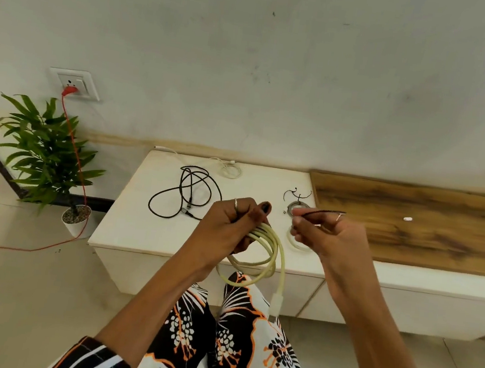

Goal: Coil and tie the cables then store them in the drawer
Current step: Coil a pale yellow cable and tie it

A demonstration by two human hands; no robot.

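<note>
You are holding the coiled pale-yellow cable (pixel 261 247) in your left hand (pixel 232 222), fingers curled round the gathered loops above the front edge of the white cabinet top (pixel 138 226); the coil is hanging below the fist, and its white plug end (pixel 275 303) is dangling free beneath, in front of the cabinet face. Your right hand (pixel 320 233) is pinching a thin dark tie (pixel 323 213) between thumb and fingertips, held level just beside the coil and not yet touching it (the strip is blurred, so its make cannot be told). Judged from this, you are working at the tying step for this cable: coiling is done, binding is not yet begun.

The next move is calling for you to bring the tie round the bunched loops close under your left fist, keeping the grip firm so the turns are not springing apart; the loose plug end is likely to swing and wants watching.

Still waiting on the top: a loose black cable (pixel 186 192), a white cable (pixel 228 168) near the wall, and more ties (pixel 296 193) beside your right hand. The drawer fronts (pixel 373 304) below are standing closed.
</note>
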